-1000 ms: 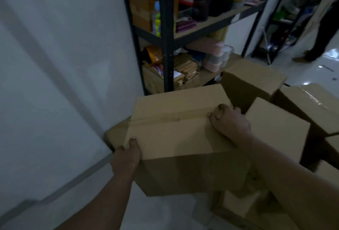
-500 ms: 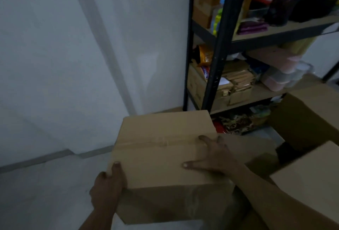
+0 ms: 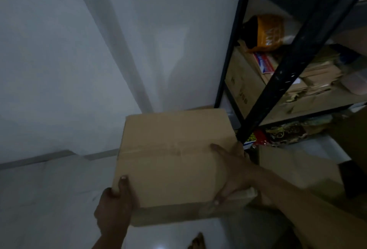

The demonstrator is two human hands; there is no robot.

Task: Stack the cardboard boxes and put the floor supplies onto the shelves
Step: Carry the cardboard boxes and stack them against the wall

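A closed brown cardboard box [image 3: 170, 155], taped along its top seam, is held above the pale floor between both hands. My left hand [image 3: 115, 207] grips its near left corner, thumb on top. My right hand [image 3: 234, 171] lies flat across the right side of the top, fingers spread over the near right corner. The black metal shelf unit [image 3: 294, 59] stands just right of the box, its front post close to the box's far right corner. Another cardboard box [image 3: 294, 165] sits on the floor to the right, partly hidden by my right forearm.
A white wall [image 3: 99, 49] rises straight ahead with a skirting strip at its foot. The shelf carries an orange packet [image 3: 268, 32], cartons and stacked brown paper items. Colourful packets [image 3: 286, 131] lie under the lowest shelf. A dark object [image 3: 351, 177] stands at far right.
I have carried the box leftward, away from the pile of boxes, toward the wall beside the shelf. My right hand slid from the top edge to lie flat across the near right corner.
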